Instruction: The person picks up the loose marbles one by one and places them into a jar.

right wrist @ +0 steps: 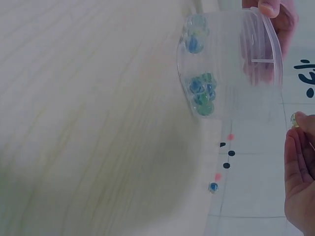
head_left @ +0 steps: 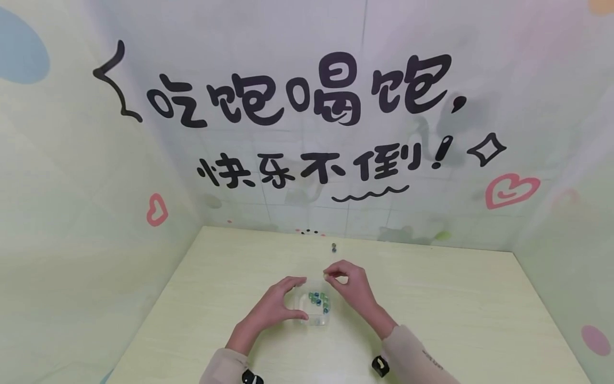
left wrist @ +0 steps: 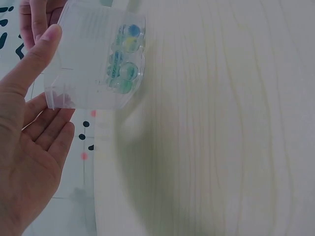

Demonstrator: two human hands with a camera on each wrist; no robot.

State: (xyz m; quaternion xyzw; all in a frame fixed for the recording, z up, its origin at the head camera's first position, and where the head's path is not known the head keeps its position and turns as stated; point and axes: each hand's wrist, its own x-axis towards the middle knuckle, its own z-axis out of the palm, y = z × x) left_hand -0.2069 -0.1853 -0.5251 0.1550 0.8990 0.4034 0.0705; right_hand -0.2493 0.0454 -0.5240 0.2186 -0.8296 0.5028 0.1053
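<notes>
My left hand (head_left: 276,305) grips the rim of a clear plastic box (left wrist: 83,59), thumb on one side and fingers on the other. Several glass marbles (head_left: 318,302) in green and blue lie on the box's bottom; through its wall they also show as a cluster of marbles (right wrist: 202,93) in the right wrist view. Just beyond the box's far right corner, my right hand (head_left: 354,286) pinches one pale greenish marble (right wrist: 294,119) between thumb and fingertip. It is held above the level of the table, apart from the box.
Two loose marbles (head_left: 333,247) lie on the pale wooden table (head_left: 431,309) near its back edge. Behind stands a wall (head_left: 288,213) printed with black lettering and pink hearts. Side walls (head_left: 86,266) flank the table. Black wrist straps (head_left: 380,366) show at the sleeves.
</notes>
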